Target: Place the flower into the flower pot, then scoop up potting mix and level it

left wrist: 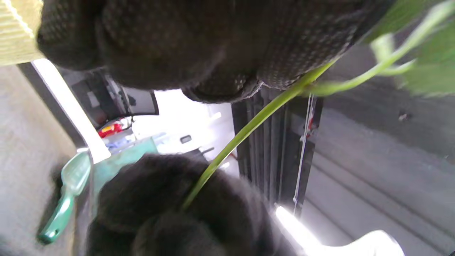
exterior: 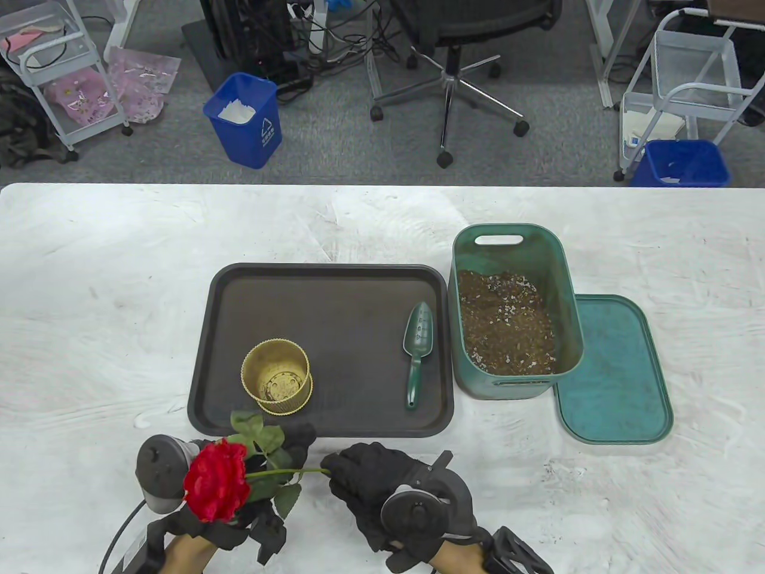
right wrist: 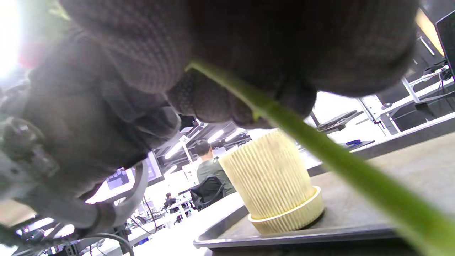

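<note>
A red flower (exterior: pixel 215 487) with a green stem (exterior: pixel 287 474) and leaves hangs over the table's near edge, between both hands. My left hand (exterior: pixel 293 445) grips the stem near the leaves, mostly hidden under the bloom. My right hand (exterior: pixel 334 472) pinches the stem's bare end (right wrist: pixel 320 145). The ribbed yellow flower pot (exterior: pixel 277 375) stands empty and upright on the dark tray (exterior: pixel 323 272), just beyond the hands. A green trowel (exterior: pixel 416 353) lies on the tray's right side. The green bin (exterior: pixel 514 239) right of the tray holds potting mix (exterior: pixel 505 323).
The bin's green lid (exterior: pixel 615 371) lies flat on the table, right of the bin. Beyond the white table's far edge are an office chair (exterior: pixel 454 36), two blue waste bins (exterior: pixel 245 119) and wire carts. The right wrist view shows the pot (right wrist: pixel 273 181) close ahead.
</note>
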The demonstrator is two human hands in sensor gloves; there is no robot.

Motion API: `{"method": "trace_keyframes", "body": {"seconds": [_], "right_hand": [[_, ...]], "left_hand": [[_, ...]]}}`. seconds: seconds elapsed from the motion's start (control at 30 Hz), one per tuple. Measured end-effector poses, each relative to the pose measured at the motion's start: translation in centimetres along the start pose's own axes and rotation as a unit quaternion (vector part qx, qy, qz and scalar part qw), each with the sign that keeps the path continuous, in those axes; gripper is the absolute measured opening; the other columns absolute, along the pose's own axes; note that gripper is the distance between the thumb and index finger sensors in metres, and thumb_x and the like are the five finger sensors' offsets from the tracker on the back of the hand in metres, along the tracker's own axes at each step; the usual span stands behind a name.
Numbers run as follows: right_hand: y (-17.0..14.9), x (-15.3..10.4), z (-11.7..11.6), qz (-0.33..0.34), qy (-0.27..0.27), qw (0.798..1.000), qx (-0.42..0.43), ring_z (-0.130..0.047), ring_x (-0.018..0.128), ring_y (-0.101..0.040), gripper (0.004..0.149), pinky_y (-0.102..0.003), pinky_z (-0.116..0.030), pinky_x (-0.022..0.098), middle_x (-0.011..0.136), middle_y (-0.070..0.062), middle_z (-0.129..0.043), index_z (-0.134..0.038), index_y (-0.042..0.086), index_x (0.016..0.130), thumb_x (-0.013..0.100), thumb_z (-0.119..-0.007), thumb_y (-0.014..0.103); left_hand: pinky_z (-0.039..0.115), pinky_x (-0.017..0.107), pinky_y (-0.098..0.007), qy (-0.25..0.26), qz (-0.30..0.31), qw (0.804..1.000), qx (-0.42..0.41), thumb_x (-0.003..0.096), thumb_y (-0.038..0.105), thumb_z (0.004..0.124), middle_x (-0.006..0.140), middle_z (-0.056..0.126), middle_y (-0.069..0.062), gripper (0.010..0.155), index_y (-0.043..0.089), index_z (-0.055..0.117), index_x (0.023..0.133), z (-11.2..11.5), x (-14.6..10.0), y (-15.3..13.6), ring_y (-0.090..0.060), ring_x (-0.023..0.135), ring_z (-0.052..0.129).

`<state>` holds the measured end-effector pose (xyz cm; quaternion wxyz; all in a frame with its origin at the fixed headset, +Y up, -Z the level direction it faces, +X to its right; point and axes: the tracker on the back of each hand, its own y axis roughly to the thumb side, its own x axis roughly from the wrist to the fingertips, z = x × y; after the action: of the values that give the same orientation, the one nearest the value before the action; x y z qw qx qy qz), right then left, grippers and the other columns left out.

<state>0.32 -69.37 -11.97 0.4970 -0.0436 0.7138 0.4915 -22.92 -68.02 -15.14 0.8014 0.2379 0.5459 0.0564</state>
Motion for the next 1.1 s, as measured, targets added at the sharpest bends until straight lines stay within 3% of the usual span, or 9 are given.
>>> {"method": "trace_keyframes", "body": {"seconds": [0.1, 0.33, 0.43, 0.6, 0.77, 0.93, 1.1], "right_hand": [[0.0, -0.1, -0.2, -0.016, 0.005, 0.999, 0.045, -0.103, 0.034, -0.034, 0.038, -0.044, -0.092, 0.019, 0.061, -0.015, -0.1, -0.09, 0.016, 0.074, 0.039, -0.083, 0.031], [-0.4, -0.2, 0.2, -0.03, -0.003, 0.995, 0.09, -0.104, 0.032, -0.032, 0.039, -0.043, -0.093, 0.017, 0.06, -0.014, -0.101, -0.09, 0.016, 0.074, 0.039, -0.083, 0.031], [-1.1, -0.1, 0.6, -0.055, -0.017, 0.992, 0.112, -0.104, 0.03, -0.032, 0.04, -0.042, -0.093, 0.015, 0.059, -0.015, -0.101, -0.089, 0.014, 0.074, 0.039, -0.082, 0.031], [-0.7, -0.3, 0.4, -0.037, -0.013, 0.998, 0.056, -0.103, 0.031, -0.033, 0.04, -0.043, -0.092, 0.017, 0.06, -0.015, -0.101, -0.089, 0.015, 0.075, 0.039, -0.082, 0.031], [-0.4, -0.3, 0.4, -0.034, -0.026, 0.999, 0.022, -0.104, 0.031, -0.033, 0.04, -0.043, -0.092, 0.016, 0.059, -0.015, -0.101, -0.089, 0.015, 0.075, 0.039, -0.083, 0.031], [-0.3, -0.4, 0.3, -0.024, -0.027, 0.999, -0.001, -0.103, 0.031, -0.033, 0.04, -0.044, -0.091, 0.016, 0.059, -0.015, -0.101, -0.089, 0.015, 0.076, 0.039, -0.082, 0.031], [0.0, -0.4, 0.1, -0.003, 0.007, 1.0, 0.005, -0.103, 0.031, -0.034, 0.041, -0.044, -0.091, 0.016, 0.06, -0.016, -0.101, -0.089, 0.015, 0.075, 0.038, -0.079, 0.028]], "left_hand": [[0.089, 0.037, -0.041, -0.048, -0.01, 0.998, -0.026, 0.0434, 0.038, 0.084, 0.064, 0.097, -0.003, 0.044, 0.019, 0.088, 0.082, 0.8, 0.3, -0.3, -0.019, 0.03, 0.102], [0.088, 0.041, -0.042, -0.075, 0.005, 0.995, -0.064, 0.0434, 0.035, 0.082, 0.07, 0.095, -0.004, 0.045, 0.02, 0.086, 0.085, 0.6, 0.4, -0.2, -0.021, 0.036, 0.102], [0.087, 0.043, -0.043, -0.089, 0.01, 0.993, -0.075, 0.0415, 0.041, 0.085, 0.076, 0.092, -0.006, 0.055, 0.018, 0.081, 0.092, 0.7, 0.4, 0.0, -0.02, 0.04, 0.101], [0.089, 0.038, -0.042, -0.023, -0.001, 0.999, -0.032, 0.0422, 0.043, 0.086, 0.067, 0.098, -0.004, 0.047, 0.019, 0.089, 0.083, 0.8, 0.0, 0.3, -0.02, 0.032, 0.103], [0.089, 0.039, -0.041, -0.013, 0.036, 0.999, -0.003, 0.0397, 0.049, 0.087, 0.068, 0.097, -0.004, 0.053, 0.02, 0.088, 0.084, 0.8, -0.2, 1.3, -0.019, 0.033, 0.103], [0.09, 0.036, -0.04, 0.032, 0.058, 0.998, 0.024, 0.0408, 0.043, 0.089, 0.062, 0.1, -0.004, 0.044, 0.019, 0.093, 0.078, 0.2, -0.3, 2.0, -0.018, 0.029, 0.103], [0.089, 0.035, -0.041, -0.069, 0.042, 0.996, 0.029, 0.0385, 0.044, 0.092, 0.062, 0.098, -0.006, 0.049, 0.018, 0.091, 0.081, 0.7, 0.5, 1.8, -0.018, 0.026, 0.101]]}}
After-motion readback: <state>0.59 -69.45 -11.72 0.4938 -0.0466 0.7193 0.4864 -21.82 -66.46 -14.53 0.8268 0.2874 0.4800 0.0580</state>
